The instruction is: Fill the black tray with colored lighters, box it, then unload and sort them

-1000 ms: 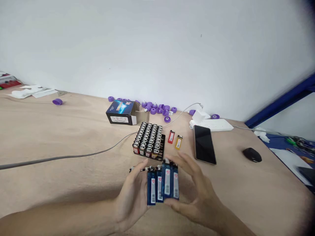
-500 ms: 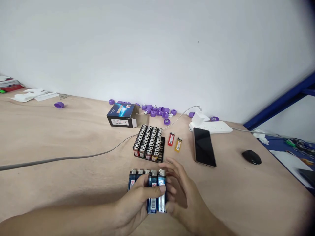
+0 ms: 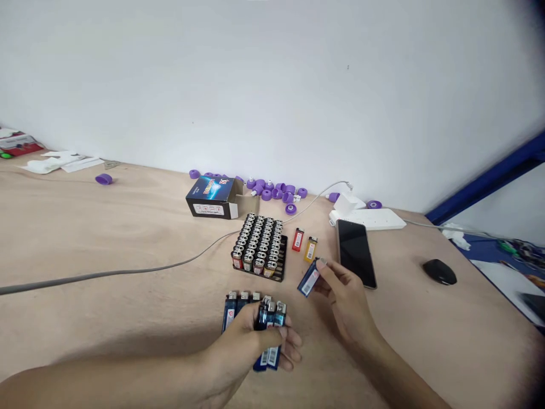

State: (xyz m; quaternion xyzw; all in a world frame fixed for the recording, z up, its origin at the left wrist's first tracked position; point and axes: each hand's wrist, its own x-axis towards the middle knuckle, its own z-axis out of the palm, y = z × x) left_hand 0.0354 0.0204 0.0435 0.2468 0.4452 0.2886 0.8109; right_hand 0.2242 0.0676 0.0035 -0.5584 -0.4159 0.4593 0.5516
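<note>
The right hand [image 3: 347, 298] pinches a blue disposable lighter [image 3: 310, 279] narrowly between thumb and fingertips at its metal-topped end, just beside a smartphone [image 3: 355, 253]. The left hand [image 3: 242, 335] closes around a bunch of blue lighters [image 3: 270, 315], with three more lighters [image 3: 230, 312] just beside it. Each looks light, stiff and smooth, so likely slippery; the plastic body seems the surest hold. Farther off, a black tray [image 3: 279, 276] carries rows of upright lighters
</note>
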